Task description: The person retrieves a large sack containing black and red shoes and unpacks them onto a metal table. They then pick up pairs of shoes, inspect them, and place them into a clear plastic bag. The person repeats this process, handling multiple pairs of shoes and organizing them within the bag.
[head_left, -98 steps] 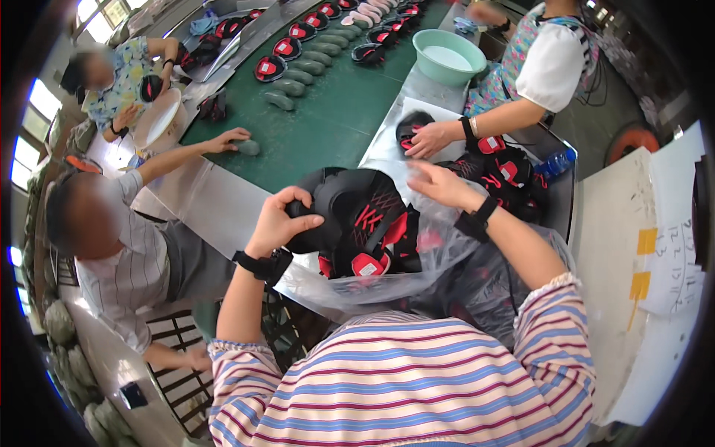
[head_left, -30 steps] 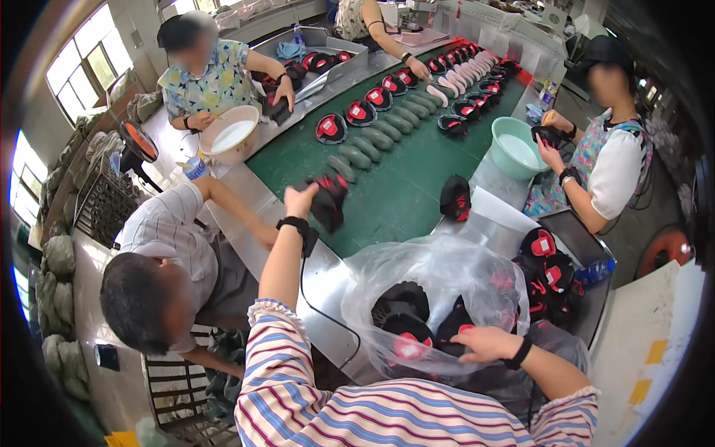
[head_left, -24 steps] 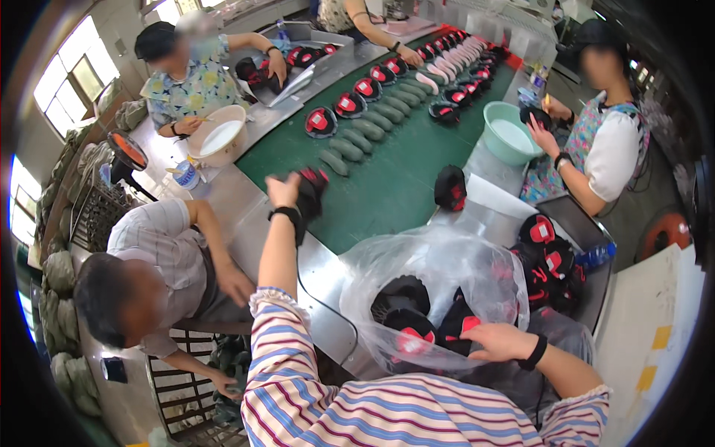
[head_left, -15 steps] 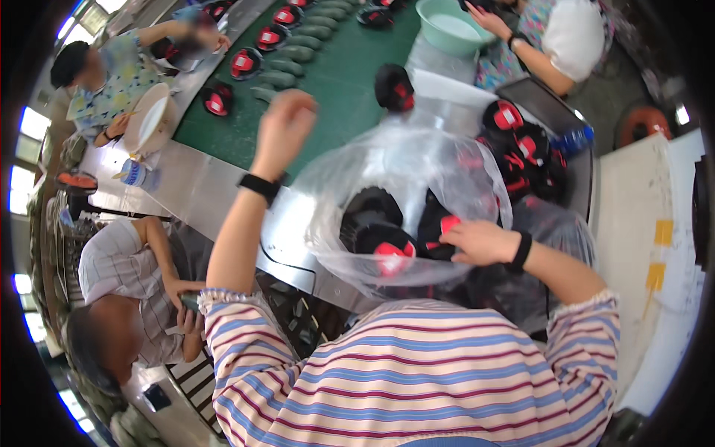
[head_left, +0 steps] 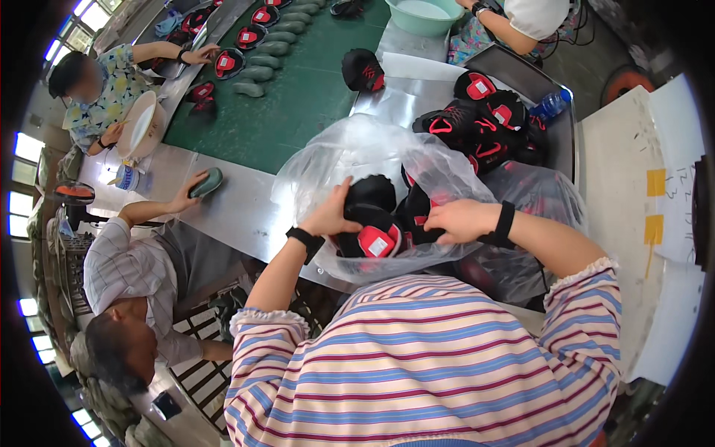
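Centre of frame: in 1 clear bag (head_left: 316, 158), min. 3 black-red shoe uppers (head_left: 372, 237). W/ L hand (head_left: 325, 214), touching 1 upper, thumb and fingers apart. W/ R hand (head_left: 465, 221), touching another; cannot tell if clamped. Top right: 1 blue bottle (head_left: 551, 105). Top: 1 green basin (head_left: 421, 18).

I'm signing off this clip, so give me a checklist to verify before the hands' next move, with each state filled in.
1. Bag open: ok, shoes show inside.
2. Left hand at the shoes: ok.
3. Right hand at the shoes: ok.
4. Firm grip by either hand: cannot tell.
5. Shoes in the bag separated: not ok, they crowd together.
6. Nearest co-worker's hand clear of both hands: ok.
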The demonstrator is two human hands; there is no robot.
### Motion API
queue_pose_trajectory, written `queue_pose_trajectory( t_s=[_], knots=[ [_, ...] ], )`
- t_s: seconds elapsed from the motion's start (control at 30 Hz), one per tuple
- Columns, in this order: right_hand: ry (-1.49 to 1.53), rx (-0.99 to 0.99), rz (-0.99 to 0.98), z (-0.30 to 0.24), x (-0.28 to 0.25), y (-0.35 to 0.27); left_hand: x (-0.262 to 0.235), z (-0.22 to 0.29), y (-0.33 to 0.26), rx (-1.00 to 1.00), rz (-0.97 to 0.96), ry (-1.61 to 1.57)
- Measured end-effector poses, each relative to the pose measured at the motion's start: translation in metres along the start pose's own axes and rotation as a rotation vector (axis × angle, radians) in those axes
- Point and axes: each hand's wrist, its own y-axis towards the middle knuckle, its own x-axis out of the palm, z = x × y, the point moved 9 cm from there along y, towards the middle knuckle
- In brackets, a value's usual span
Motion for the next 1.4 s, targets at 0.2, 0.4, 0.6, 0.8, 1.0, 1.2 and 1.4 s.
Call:
queue_pose_trajectory(
  t_s=[0.2,0.4,0.6,0.8,1.0,1.2,1.4],
  knots=[
    [0.105,0.000,0.126,-0.016,-0.035,0.006,0.016,-0.003,-0.057,-0.182,-0.191,-0.709],
    [0.054,-0.038,0.124,-0.037,-0.054,0.012,-0.003,-0.025,-0.100,-0.395,0.187,-0.284],
    [0.189,-0.227,0.702,-0.097,-0.118,0.018,-0.133,0.073,-0.126,-0.016,1.077,-0.500],
    [0.987,-0.204,0.877,-0.048,-0.144,0.058,-0.102,0.060,-0.092,0.068,0.949,-1.451],
    [2.073,0.246,0.412,0.006,-0.045,0.094,-0.061,0.056,-0.078,0.030,0.762,-0.969],
    [2.270,-0.545,-0.032,-0.012,-0.064,0.085,-0.083,0.006,-0.096,0.150,1.055,-1.400],
    [2.133,-0.673,-0.203,-0.037,-0.066,0.079,-0.089,0.022,-0.084,0.275,0.847,-1.711]
  ],
)
